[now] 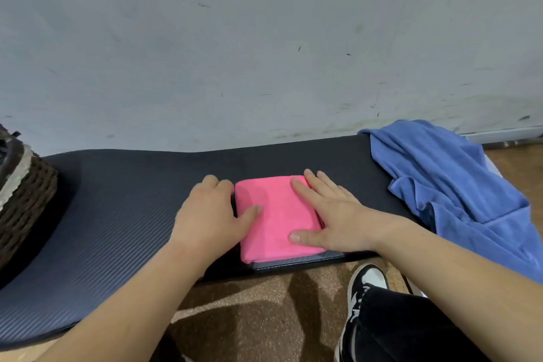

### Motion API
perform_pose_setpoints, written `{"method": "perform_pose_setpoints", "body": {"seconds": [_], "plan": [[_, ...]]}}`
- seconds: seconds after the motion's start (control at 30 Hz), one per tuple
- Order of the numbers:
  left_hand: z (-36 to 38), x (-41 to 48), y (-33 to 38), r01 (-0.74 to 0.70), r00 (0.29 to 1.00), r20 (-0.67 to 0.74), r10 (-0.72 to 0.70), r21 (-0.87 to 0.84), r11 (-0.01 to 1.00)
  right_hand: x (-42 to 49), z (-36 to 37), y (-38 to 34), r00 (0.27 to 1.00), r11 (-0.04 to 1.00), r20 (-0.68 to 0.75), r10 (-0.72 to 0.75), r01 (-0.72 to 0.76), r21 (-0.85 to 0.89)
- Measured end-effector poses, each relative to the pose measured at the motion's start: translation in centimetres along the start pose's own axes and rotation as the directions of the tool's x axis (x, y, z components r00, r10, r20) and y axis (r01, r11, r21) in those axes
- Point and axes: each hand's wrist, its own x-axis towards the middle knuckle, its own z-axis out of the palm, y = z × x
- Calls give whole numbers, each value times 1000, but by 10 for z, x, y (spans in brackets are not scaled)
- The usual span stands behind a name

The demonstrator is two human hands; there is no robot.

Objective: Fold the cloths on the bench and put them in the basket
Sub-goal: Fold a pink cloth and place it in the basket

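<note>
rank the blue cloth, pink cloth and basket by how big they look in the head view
1. blue cloth, spread out loose
2. pink cloth, folded small
The basket is cut off by the frame edge, so I cannot rank it.

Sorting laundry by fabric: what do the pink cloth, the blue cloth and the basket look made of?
Pink cloth: likely microfibre terry, with a matte, fuzzy nap. Blue cloth: seemingly similar soft towelling, draping limply. Basket: dark woven wicker or rattan, with visible braided strands.

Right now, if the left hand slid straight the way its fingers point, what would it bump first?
The left hand points away and a little right, fingers curled at the pink cloth's left edge. It would probably skim that edge, then bare bench mat, then the wall. Depth is uncertain.
</note>
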Motion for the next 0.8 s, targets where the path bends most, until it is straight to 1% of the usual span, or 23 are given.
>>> {"method": "perform_pose_setpoints", "body": {"seconds": [0.07,0.13,0.23,0.3,0.4,0.47,0.57,0.7,0.8], "plan": [[4,-1,5,90,994,61,-85,-73,993,-2,-4,-1,999,999,-19,-34,35,23],[7,-4,13,110,991,87,-98,-152,982,-5,-8,-4,997,997,-26,-73,74,15],[6,-5,21,129,989,96,-109,-238,963,-7,-12,-7,994,992,-42,-99,96,-76],[5,-6,23,124,991,94,-100,-305,944,-7,-13,-8,997,992,-1,-76,75,-103],[2,-7,22,96,994,83,-70,-376,922,-5,-10,-10,994,996,103,-33,41,-79],[-5,-6,19,92,995,78,-67,-401,912,-3,-6,-13,994,998,100,-42,47,-46],[-17,-3,10,97,995,34,-91,-399,912,2,-3,-18,995,997,47,-83,83,0],[-30,-3,4,107,993,-3,-119,-414,904,5,3,-24,996,995,15,-89,88,38],[-31,-7,17,22,999,-36,-41,-423,906,7,9,-28,996,996,4,-84,84,34]]}}
